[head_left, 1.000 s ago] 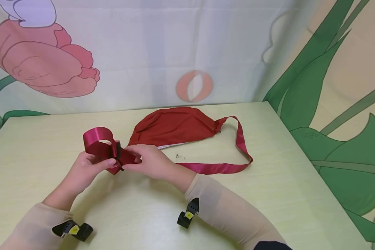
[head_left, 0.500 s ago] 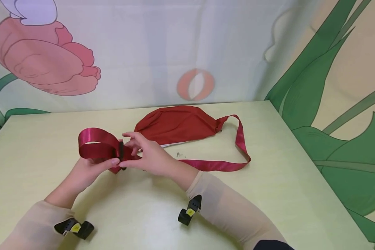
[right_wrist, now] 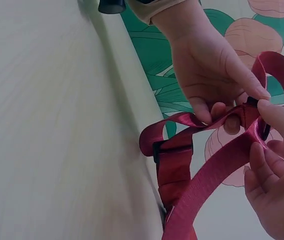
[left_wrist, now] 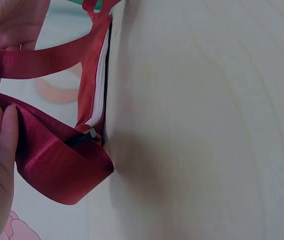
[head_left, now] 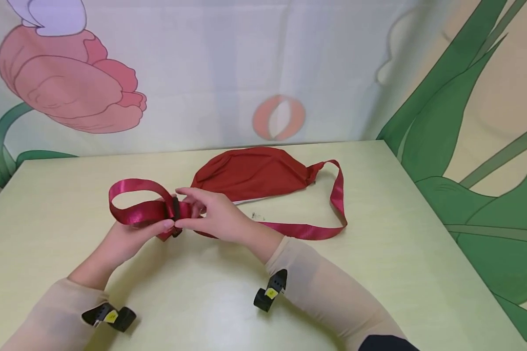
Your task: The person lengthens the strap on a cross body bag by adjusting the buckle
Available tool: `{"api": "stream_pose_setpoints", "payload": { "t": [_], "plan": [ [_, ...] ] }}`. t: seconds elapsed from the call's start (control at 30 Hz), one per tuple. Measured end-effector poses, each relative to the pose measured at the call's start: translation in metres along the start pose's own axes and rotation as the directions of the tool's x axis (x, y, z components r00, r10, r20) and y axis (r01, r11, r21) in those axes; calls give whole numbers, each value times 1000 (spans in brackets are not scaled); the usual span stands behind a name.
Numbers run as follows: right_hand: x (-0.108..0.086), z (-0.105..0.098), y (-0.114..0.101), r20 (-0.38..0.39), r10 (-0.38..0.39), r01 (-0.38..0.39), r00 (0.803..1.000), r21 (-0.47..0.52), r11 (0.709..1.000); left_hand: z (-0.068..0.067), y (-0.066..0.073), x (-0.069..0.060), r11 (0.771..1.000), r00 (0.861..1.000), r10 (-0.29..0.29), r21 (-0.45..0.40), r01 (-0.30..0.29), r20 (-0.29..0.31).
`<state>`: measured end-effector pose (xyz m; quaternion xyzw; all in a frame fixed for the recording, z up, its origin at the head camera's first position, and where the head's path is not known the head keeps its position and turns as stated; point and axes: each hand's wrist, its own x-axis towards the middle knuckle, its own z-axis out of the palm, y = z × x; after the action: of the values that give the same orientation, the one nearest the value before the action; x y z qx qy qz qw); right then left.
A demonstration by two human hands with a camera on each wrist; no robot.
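Observation:
A red waist bag point(head_left: 252, 173) lies at the back of the table, its magenta strap point(head_left: 305, 231) curving round on the right. My left hand point(head_left: 129, 240) pinches the strap beside a black buckle point(head_left: 176, 208), and a wide strap loop point(head_left: 133, 185) stands up above it. Close against the buckle's other side, my right hand point(head_left: 221, 218) grips the strap between thumb and fingers. In the right wrist view both hands meet at the black buckle point(right_wrist: 266, 131), and a second black buckle point(right_wrist: 156, 151) sits on the strap lower down. The left wrist view shows the bag's white zip point(left_wrist: 99, 82).
The pale table point(head_left: 211, 302) carries a small dark mark point(head_left: 257, 216) in front of the bag. Behind it hangs a printed curtain point(head_left: 193, 73) with flowers and leaves. Each sleeve bears a small black camera, one on the left point(head_left: 124, 319), one on the right point(head_left: 263, 299).
The strap loop has grown wider and opened out. My right fingers have lifted and shifted along the strap toward the buckle, and both hands sit slightly further right in view.

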<state>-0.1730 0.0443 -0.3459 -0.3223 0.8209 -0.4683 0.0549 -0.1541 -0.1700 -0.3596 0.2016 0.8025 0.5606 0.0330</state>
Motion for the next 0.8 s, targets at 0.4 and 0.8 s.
{"api": "stream_pose_setpoints", "payload": {
  "t": [0.4,0.8],
  "plan": [
    [-2,-4,7,26,86,-87,996,54,995,4,7,1,994,992,4,107,-18,127],
    [-4,-6,13,48,48,-55,998,141,988,5,7,1,958,1000,24,286,-20,-10]
  ]
}}
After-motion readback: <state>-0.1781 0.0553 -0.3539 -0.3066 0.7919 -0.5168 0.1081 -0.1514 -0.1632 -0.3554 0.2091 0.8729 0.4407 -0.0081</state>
